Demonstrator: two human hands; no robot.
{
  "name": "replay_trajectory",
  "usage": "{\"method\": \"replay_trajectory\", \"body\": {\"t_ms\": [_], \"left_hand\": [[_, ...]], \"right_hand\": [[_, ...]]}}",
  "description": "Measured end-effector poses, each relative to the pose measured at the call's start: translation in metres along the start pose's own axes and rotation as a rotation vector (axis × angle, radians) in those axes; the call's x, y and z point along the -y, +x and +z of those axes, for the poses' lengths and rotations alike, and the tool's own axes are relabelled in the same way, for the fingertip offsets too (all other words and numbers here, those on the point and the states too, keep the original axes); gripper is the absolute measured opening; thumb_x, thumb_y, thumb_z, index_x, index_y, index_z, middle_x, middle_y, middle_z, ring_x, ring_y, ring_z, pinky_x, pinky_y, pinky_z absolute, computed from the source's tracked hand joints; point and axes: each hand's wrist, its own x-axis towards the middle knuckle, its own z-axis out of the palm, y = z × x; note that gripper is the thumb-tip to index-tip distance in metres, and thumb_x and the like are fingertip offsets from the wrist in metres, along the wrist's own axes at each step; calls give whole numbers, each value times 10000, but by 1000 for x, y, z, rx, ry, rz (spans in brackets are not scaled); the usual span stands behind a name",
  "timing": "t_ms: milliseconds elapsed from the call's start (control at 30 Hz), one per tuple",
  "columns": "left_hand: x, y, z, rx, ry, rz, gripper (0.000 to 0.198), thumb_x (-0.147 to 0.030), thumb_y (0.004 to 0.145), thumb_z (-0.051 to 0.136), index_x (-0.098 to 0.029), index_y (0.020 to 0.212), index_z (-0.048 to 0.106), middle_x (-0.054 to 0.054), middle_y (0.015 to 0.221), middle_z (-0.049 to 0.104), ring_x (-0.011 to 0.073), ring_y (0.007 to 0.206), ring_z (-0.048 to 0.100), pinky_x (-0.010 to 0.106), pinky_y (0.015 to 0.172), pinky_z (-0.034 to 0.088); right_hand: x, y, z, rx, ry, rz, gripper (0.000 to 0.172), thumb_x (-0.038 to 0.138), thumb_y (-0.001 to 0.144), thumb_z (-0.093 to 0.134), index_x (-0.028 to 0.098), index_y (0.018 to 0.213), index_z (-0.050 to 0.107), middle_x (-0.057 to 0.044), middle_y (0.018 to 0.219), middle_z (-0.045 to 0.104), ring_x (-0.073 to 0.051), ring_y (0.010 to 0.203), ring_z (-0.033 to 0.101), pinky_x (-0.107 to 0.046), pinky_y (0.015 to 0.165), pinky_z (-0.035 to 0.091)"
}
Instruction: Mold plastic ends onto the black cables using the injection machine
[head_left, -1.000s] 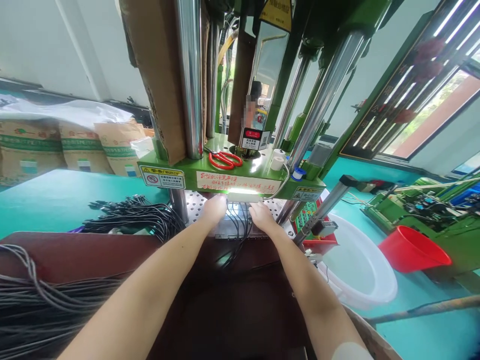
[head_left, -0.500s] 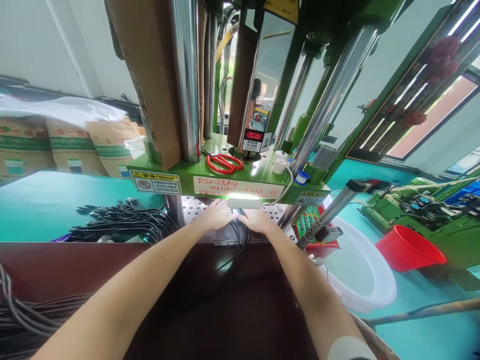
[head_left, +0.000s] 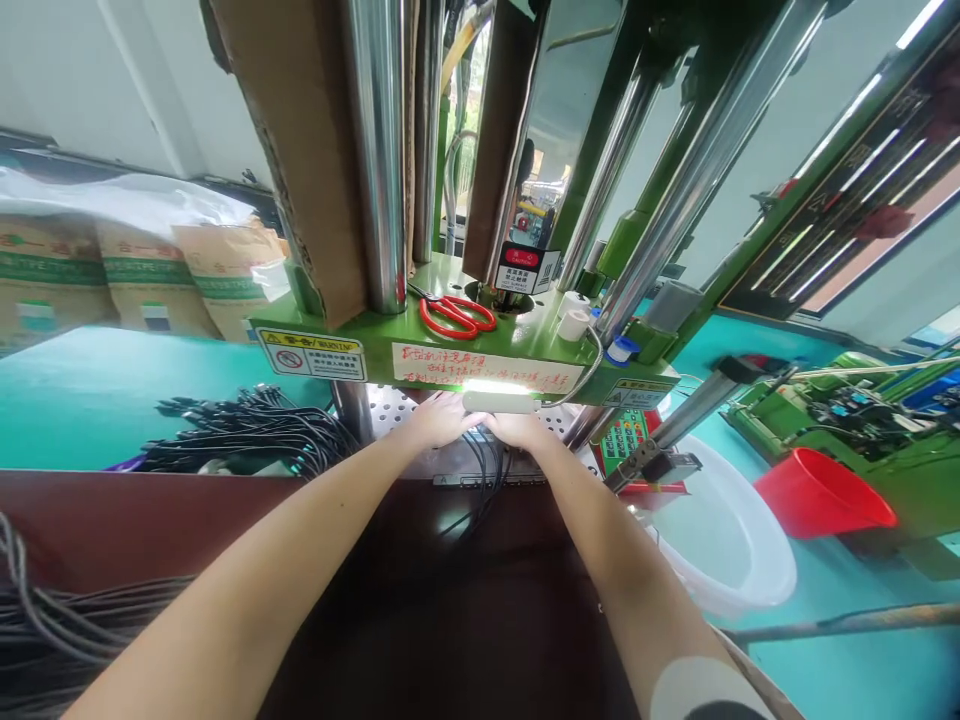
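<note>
Both hands reach in beneath the green press plate. My left hand lies at the left of a bunch of black cables, its thumb pointing inward at their upper ends. On the other side of these cables is my right hand, thumb turned inward too. A lit white lamp and the plate's lower edge cover most fingers, so their grip does not show. From between the hands the cables hang down over the front edge of a metal mould onto the dark tabletop.
Red-handled scissors lie on the press plate between steel columns. Piled black cables sit at left, more grey-black cables nearer. At right are a control panel, white tub and red bucket.
The view has shifted slightly, so the press sits a little further right. Both hands stay at the cables, with their fingers more covered by the lamp.
</note>
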Motion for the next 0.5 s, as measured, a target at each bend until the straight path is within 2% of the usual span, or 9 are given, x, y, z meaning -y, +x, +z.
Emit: {"method": "replay_trajectory", "body": {"t_ms": [100,267,400,500], "left_hand": [[6,-4,1,-27,-5,-45,590,-554,857,216,-181,1207,508,113,1201,561,250,1115,482,380,957,321],[16,-11,4,-33,4,-26,543,-528,861,245,-201,1234,465,92,1299,487,240,1203,412,396,998,283],[15,-10,8,-61,24,-23,538,-507,863,264,-168,1211,494,120,1251,523,260,1201,410,399,992,291],[14,-6,11,-64,5,-57,538,-521,861,260,-193,1214,499,106,1219,552,257,1174,441,388,969,316]], "right_hand": [[-3,-7,-2,-16,-3,6,333,343,914,348,205,1024,631,-63,1049,652,-215,1045,527,-324,941,333],[-10,-23,0,-31,9,7,336,312,914,345,163,959,643,-108,996,660,-234,1011,543,-344,913,342],[-15,-21,4,-40,65,3,315,329,905,369,185,955,644,-93,982,667,-236,1026,540,-333,908,350],[-17,-14,8,-58,133,7,310,346,900,375,210,990,639,-66,1009,667,-225,1048,535,-323,926,351]]}}
